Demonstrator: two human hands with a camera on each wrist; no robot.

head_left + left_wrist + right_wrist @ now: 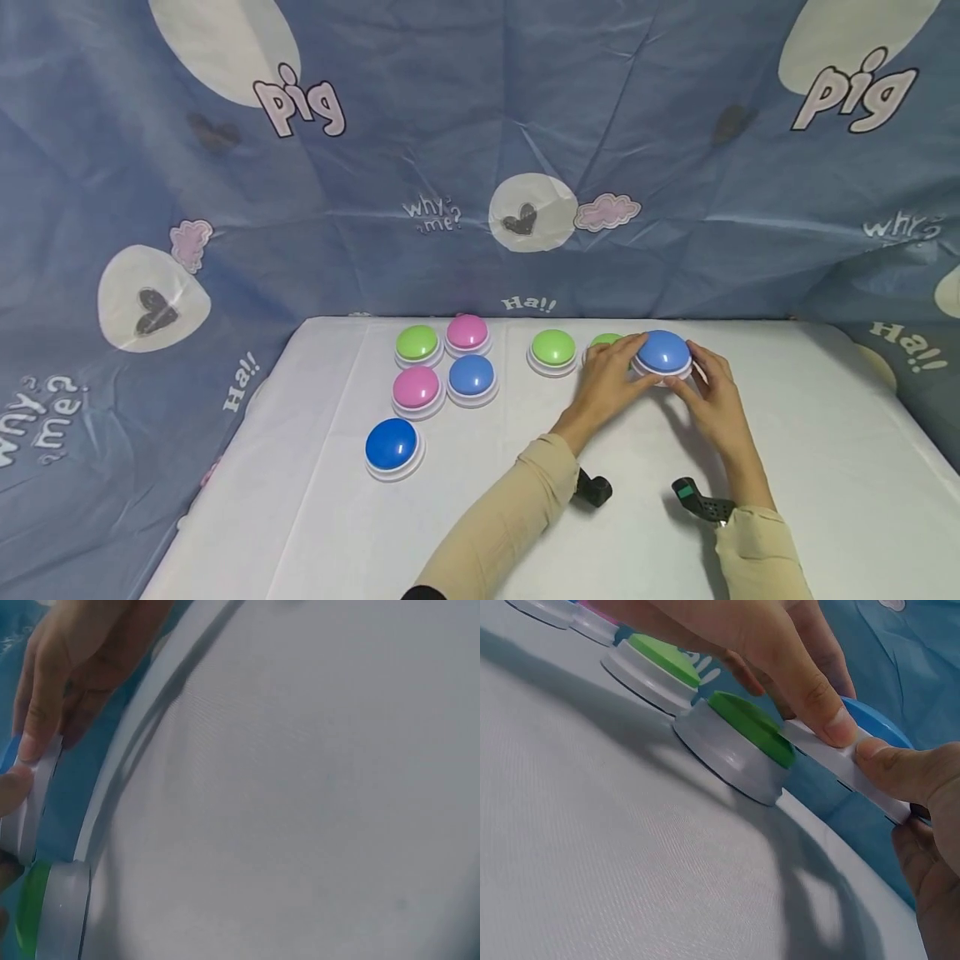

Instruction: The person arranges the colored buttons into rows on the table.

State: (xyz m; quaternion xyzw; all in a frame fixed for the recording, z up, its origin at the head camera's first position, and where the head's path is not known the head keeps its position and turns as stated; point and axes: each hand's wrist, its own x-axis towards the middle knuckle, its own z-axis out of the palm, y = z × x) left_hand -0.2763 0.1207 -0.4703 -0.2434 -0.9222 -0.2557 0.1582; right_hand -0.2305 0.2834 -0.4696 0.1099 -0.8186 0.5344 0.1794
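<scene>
From the head view, I saw a left hand (606,379) and right hand (718,408), each grip clamped on one light-blue button (664,351) near the tabletop's (825,408) far edge. Left wrist: a green button (64,911) stood beside it. Right wrist: it hung raised.

Left hand (604,379), right hand (718,407) facing each other; fingers (708,360) curved, gripping; thumbs (894,769) close together; forearms (502,525) slanting inward.

– What colour is the button (664,352) between left grip (609,377) and right grip (717,404)?
– Blue over white; green button (553,347) left of the grips.
– And the cloth (360,183) behind them?
– Blue, with grey hearts (157,312), pink clouds (607,212).
</scene>
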